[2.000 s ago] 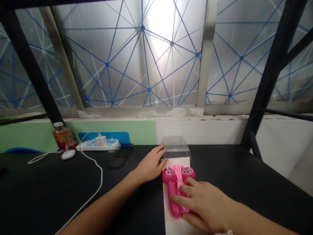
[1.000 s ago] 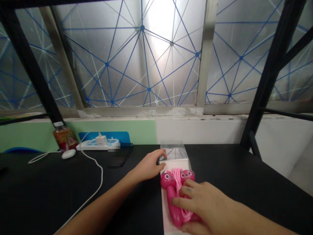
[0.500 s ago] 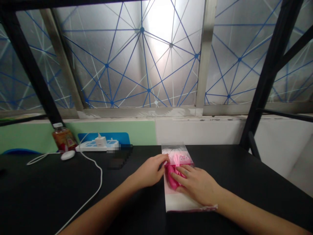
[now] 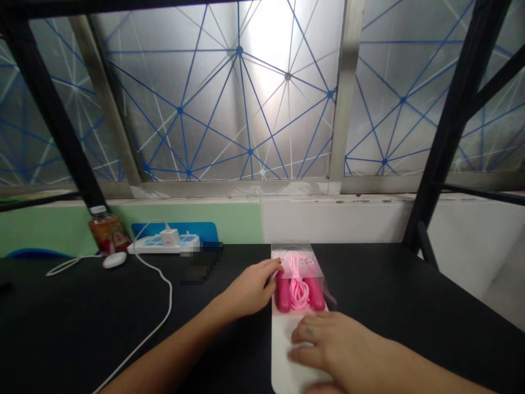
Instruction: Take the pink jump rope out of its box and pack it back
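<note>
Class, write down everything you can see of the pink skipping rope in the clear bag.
The skipping rope has two glossy magenta handles lying side by side, with a pale pink cord coiled between them. Its far ends are dim under the clear plastic bag, which lies on a white card. The left hand's fingertips meet the bag's edge beside it; the right hand lies below, off the rope.

A pink skipping rope (image 4: 315, 294) lies inside a clear plastic bag (image 4: 292, 253) — two glossy magenta handles (image 4: 283, 294) side by side, with pale pink cord (image 4: 298, 291) bundled between them. The bag lies flat on the black desk (image 4: 369, 306), handles toward the far end, and a white backing sheet (image 4: 287, 350) runs toward the near end — its lower part partly covered.
</note>
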